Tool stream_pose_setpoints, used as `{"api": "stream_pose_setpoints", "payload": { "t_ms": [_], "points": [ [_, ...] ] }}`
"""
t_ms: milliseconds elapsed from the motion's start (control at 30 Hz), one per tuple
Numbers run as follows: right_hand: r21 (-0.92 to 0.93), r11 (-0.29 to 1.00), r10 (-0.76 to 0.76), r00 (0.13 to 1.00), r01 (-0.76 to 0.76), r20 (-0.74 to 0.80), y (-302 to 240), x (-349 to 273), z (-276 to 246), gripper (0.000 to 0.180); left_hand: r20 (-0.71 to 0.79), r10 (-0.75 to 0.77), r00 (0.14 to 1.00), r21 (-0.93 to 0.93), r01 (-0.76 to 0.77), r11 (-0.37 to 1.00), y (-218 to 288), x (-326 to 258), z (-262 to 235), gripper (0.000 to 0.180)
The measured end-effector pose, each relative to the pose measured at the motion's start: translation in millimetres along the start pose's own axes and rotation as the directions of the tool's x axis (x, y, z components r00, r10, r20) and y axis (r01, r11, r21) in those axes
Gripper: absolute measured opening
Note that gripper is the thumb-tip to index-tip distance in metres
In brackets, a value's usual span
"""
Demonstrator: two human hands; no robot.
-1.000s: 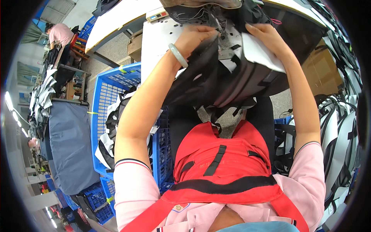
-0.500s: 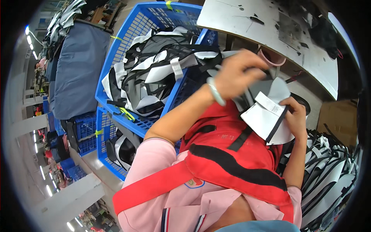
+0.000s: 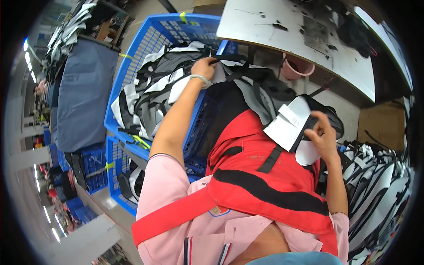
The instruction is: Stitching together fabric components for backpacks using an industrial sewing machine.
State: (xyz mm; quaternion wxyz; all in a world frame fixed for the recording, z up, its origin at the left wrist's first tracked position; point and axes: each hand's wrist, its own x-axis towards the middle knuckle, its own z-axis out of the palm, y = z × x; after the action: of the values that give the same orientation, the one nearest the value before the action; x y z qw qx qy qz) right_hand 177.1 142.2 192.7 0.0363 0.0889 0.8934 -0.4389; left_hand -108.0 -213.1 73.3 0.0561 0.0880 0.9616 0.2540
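A black, grey and white fabric piece point(image 3: 265, 95) stretches from my lap over the rim of a large blue plastic crate point(image 3: 145, 48). My left hand point(image 3: 204, 68), with a bracelet on the wrist, grips the piece's black strap end above the pile of similar pieces point(image 3: 154, 92) in the crate. My right hand point(image 3: 321, 134) holds the other end, where white panels point(image 3: 289, 123) hang over my red apron point(image 3: 269, 176).
A white worktable point(image 3: 300, 35) with dark marks stands ahead, a pink cup point(image 3: 297, 68) under its edge. A cardboard box point(image 3: 382, 126) sits at the right above a heap of black and white pieces point(image 3: 380, 185). More blue crates point(image 3: 95, 170) and a grey cloth-covered bin point(image 3: 81, 92) stand at the left.
My left hand has reached out from in front of my chest over the crate, drawing the fabric piece out. My view has turned further toward the crate.
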Motion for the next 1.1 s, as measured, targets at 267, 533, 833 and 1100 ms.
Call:
{"api": "stream_pose_setpoints", "payload": {
  "t_ms": [267,533,833,1100],
  "points": [
    [-0.338,0.931,-0.058,0.969,0.139,0.241,37,-48,-1,0.028,0.379,0.048,0.924,-0.567,0.191,0.801,65,-22,-35,0.025],
    [-0.239,0.962,-0.059,0.956,0.131,0.288,-52,-28,-80,0.02,0.337,0.339,0.878,-0.808,0.085,0.584,178,-68,-82,0.019],
    [-0.272,0.735,-0.558,0.782,0.622,0.278,-106,-1,-91,0.02,0.197,0.941,0.275,-0.747,-0.579,0.326,283,-144,-95,0.013],
    [-0.347,0.603,-0.664,0.693,0.719,0.282,-82,3,-69,0.012,0.443,0.855,0.27,-0.667,-0.538,0.515,272,-131,-87,0.018]
  ]
}}
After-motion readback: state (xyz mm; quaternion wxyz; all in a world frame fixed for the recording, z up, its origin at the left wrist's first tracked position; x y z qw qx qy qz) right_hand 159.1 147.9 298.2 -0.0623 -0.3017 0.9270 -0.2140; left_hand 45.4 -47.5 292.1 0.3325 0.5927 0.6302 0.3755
